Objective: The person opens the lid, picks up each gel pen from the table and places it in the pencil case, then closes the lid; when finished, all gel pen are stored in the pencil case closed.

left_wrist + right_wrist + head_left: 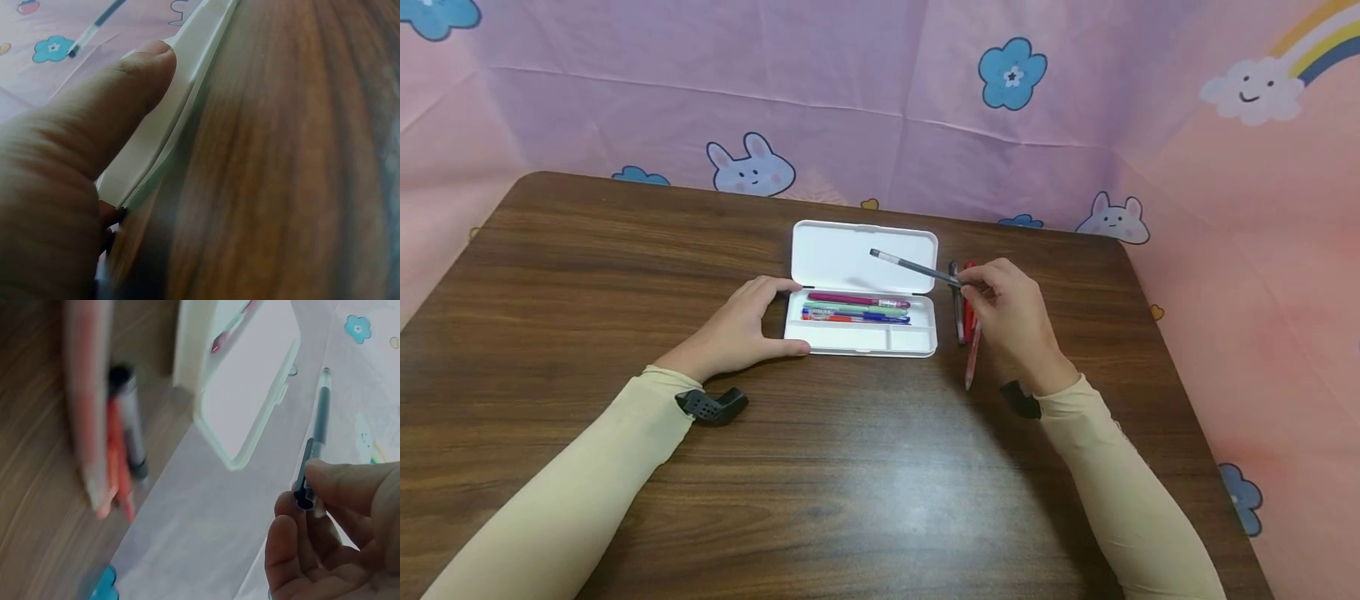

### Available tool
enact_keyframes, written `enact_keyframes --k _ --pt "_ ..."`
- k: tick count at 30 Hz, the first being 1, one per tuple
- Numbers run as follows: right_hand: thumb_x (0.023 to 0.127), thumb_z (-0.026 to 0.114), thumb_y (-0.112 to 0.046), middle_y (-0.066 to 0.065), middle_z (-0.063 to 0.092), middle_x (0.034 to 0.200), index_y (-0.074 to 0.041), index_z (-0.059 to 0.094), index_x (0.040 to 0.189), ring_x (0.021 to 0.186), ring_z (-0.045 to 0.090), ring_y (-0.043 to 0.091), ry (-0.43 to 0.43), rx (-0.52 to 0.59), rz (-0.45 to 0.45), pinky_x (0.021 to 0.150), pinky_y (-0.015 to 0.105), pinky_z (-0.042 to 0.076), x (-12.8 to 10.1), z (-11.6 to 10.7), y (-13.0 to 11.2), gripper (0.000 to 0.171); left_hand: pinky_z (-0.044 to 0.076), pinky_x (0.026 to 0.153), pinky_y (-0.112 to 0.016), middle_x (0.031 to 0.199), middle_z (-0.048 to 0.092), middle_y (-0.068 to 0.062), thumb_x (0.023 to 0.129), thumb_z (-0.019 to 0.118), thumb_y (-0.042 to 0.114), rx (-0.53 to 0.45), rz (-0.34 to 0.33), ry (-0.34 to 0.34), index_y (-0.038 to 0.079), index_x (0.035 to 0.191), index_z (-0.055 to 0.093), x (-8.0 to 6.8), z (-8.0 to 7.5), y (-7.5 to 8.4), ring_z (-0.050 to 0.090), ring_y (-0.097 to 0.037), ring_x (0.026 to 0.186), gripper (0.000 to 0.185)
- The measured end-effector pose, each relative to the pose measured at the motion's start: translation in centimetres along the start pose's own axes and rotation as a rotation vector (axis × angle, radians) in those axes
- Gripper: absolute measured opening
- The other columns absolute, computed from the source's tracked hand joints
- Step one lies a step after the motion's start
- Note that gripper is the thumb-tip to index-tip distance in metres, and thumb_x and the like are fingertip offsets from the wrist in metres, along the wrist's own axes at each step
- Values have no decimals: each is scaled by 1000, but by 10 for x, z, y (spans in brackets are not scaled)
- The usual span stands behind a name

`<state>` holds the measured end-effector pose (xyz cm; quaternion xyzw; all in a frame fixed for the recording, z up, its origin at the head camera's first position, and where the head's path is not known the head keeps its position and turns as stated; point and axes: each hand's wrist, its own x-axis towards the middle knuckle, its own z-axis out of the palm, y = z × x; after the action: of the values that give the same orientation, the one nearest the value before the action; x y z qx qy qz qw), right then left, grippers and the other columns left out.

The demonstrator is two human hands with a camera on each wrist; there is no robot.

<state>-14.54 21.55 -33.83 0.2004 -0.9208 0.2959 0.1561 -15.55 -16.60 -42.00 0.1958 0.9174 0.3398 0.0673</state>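
Note:
A white pencil case (865, 351) lies on the table with its lid (835, 254) raised at the back. My left hand (730, 333) holds the case's left end, its thumb (140, 78) against the front edge and a finger near the hinge. Between thumb and fingers my right hand (1011, 312) pinches a black gel pen (913, 267) with a see-through barrel. The pen is in the air, its far end pointing left in front of the lid. Inside the case's rear compartment lie a magenta pen (857, 299), a green pen (887, 309) and a blue-and-orange pen (850, 316).
Right of the case, under my right hand, lie a dark pen (958, 321), a red pen (968, 321) and a pink-red pencil (973, 362). The case's front part has a divider. A patterned cloth (850, 100) hangs behind the brown table (850, 467).

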Motion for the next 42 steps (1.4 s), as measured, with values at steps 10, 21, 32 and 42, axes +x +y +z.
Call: enact_keyframes --k 10,21,32,42 --pt "95 72 2 11 68 100 -1 76 105 82 59 21 -43 60 -68 71 34 52 10 24 -24 12 28 120 -61 158 40 -10 78 81 67 -6 -3 -8 16 154 41 2 0 0 32 -32 149 100" --pt "95 72 -1 8 73 104 -5 78 107 92 65 21 -197 46 -14 80 35 56 16 41 -43 14 29 119 -61 158 40 -10 79 80 66 -7 -11 -10 16 155 40 1 1 2 32 -32 149 100" --pt "97 71 -3 10 74 109 -5 79 109 99 67 23 -359 -18 74 88 38 57 16 46 -39 15 31 117 -61 156 42 -9 77 81 68 -15 6 3 16 154 41 0 1 -1 34 -32 147 101" --pt "97 71 -6 8 73 110 -7 78 110 99 67 22 -414 -30 98 88 36 58 14 51 -37 14 30 119 -62 157 41 -9 77 81 68 -13 -5 -4 16 153 41 1 0 0 33 -32 148 101"
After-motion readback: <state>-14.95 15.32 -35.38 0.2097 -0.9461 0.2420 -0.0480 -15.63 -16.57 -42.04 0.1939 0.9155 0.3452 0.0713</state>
